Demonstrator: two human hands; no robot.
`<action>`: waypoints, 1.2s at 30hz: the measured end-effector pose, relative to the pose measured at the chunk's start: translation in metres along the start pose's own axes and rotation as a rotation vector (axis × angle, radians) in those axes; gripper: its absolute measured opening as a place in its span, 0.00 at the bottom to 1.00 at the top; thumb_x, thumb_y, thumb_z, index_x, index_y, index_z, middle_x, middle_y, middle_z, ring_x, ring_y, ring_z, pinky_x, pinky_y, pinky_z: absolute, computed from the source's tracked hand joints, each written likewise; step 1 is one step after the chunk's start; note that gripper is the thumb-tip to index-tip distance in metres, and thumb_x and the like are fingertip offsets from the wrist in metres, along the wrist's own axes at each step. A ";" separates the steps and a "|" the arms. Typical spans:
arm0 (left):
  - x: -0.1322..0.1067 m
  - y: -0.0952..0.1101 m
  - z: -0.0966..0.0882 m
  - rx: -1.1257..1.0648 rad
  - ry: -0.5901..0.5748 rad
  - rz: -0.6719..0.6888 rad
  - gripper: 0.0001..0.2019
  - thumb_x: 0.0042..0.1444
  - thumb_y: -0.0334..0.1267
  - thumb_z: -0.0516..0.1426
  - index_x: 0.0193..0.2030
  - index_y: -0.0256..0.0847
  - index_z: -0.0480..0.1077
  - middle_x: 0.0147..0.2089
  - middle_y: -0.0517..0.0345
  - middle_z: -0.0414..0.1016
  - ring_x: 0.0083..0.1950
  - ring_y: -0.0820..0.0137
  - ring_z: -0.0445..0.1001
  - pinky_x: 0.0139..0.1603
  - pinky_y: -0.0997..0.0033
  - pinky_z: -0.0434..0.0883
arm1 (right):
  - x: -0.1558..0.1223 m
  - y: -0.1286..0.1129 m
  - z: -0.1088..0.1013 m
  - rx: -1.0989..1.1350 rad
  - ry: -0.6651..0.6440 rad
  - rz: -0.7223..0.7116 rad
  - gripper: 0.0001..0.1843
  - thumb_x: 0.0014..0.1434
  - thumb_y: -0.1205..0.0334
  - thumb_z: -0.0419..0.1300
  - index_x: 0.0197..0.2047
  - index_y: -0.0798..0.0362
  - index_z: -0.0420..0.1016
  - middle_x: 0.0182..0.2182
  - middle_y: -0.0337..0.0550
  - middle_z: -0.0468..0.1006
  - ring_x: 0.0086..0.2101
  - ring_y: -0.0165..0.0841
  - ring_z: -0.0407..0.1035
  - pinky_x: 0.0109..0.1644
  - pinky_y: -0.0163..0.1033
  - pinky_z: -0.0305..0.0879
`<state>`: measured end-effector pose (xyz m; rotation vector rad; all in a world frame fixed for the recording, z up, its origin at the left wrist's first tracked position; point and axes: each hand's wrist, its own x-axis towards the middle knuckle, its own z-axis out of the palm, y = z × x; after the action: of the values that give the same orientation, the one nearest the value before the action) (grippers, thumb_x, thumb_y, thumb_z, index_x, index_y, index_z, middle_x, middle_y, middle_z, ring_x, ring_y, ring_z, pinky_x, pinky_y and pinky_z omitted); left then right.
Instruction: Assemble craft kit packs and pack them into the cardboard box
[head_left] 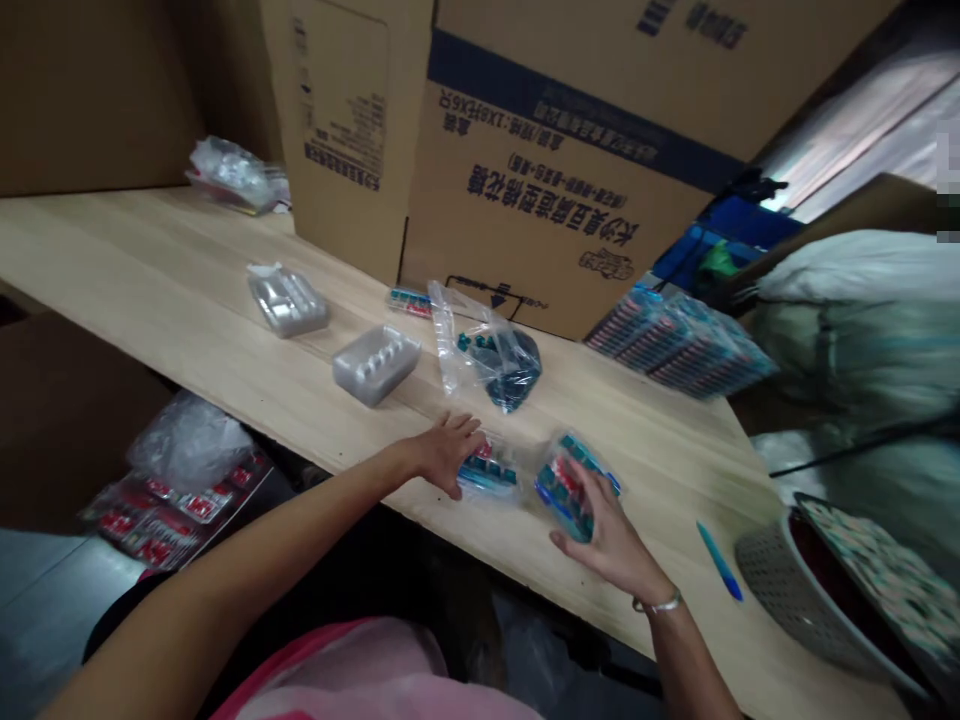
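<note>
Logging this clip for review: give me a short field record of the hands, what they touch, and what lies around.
setting: wooden table, cardboard box behind
left hand: fingers laid on left blister pack
right hand: grips right blister pack
nearby: far clear tray, near clear tray, plastic bag of teal parts, blue pen

Pale wooden table (150, 270); stacked cardboard boxes (570, 150)
</note>
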<state>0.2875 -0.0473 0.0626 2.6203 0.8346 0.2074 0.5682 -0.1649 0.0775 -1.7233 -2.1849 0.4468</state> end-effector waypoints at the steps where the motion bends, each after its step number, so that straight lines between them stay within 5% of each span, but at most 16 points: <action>1: 0.006 -0.001 0.001 0.013 -0.020 0.002 0.40 0.27 0.45 0.69 0.51 0.39 0.62 0.59 0.39 0.61 0.61 0.44 0.59 0.60 0.40 0.53 | -0.014 0.006 0.008 -0.020 -0.009 0.040 0.48 0.50 0.53 0.62 0.68 0.45 0.42 0.60 0.52 0.54 0.58 0.50 0.54 0.57 0.57 0.59; 7: 0.015 -0.008 -0.003 -0.063 0.015 -0.008 0.35 0.31 0.44 0.67 0.48 0.39 0.62 0.48 0.48 0.65 0.53 0.52 0.64 0.56 0.51 0.59 | -0.048 0.030 0.050 -0.120 0.016 0.147 0.49 0.47 0.50 0.65 0.67 0.47 0.46 0.57 0.53 0.58 0.56 0.49 0.56 0.58 0.56 0.56; 17: 0.005 0.006 -0.025 -0.110 0.111 -0.034 0.33 0.34 0.41 0.64 0.50 0.42 0.58 0.50 0.51 0.62 0.54 0.55 0.62 0.55 0.55 0.61 | -0.038 0.043 0.053 -0.126 0.034 0.119 0.57 0.41 0.39 0.67 0.67 0.50 0.47 0.62 0.57 0.52 0.60 0.52 0.49 0.61 0.58 0.51; 22: 0.022 0.040 -0.027 -0.085 0.092 0.042 0.34 0.34 0.44 0.64 0.50 0.41 0.58 0.50 0.50 0.62 0.52 0.54 0.62 0.55 0.54 0.61 | -0.053 0.041 0.041 0.007 0.408 -0.002 0.28 0.56 0.48 0.59 0.57 0.48 0.63 0.54 0.54 0.64 0.54 0.49 0.59 0.56 0.58 0.59; 26: 0.058 0.082 0.005 -0.037 0.043 0.240 0.36 0.30 0.45 0.66 0.50 0.40 0.61 0.50 0.47 0.63 0.52 0.51 0.63 0.55 0.51 0.60 | -0.066 0.036 0.017 0.135 0.794 0.102 0.17 0.64 0.57 0.48 0.54 0.50 0.64 0.48 0.53 0.68 0.51 0.46 0.63 0.54 0.58 0.61; 28: 0.077 0.100 0.031 -0.001 -0.009 0.316 0.37 0.30 0.45 0.67 0.50 0.39 0.62 0.52 0.43 0.64 0.53 0.49 0.63 0.56 0.47 0.59 | -0.067 0.033 0.014 0.098 0.749 0.098 0.17 0.63 0.57 0.49 0.53 0.50 0.65 0.50 0.53 0.68 0.52 0.46 0.62 0.55 0.58 0.60; 31: 0.091 0.112 0.058 0.047 -0.125 0.326 0.39 0.33 0.46 0.67 0.53 0.37 0.61 0.59 0.36 0.62 0.60 0.45 0.59 0.61 0.39 0.52 | -0.064 0.034 0.030 -0.007 0.485 0.031 0.15 0.62 0.58 0.51 0.51 0.49 0.67 0.50 0.51 0.69 0.51 0.45 0.63 0.55 0.56 0.61; 36: 0.057 0.079 0.039 0.036 -0.107 0.178 0.42 0.38 0.52 0.65 0.59 0.39 0.57 0.69 0.34 0.47 0.69 0.43 0.43 0.63 0.33 0.43 | -0.061 0.041 0.060 -0.070 0.415 0.045 0.16 0.63 0.59 0.47 0.52 0.50 0.66 0.51 0.52 0.68 0.52 0.44 0.62 0.54 0.55 0.61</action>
<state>0.3853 -0.0856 0.0598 2.7130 0.5747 0.0988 0.5915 -0.2181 0.0026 -1.7202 -1.8857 0.0157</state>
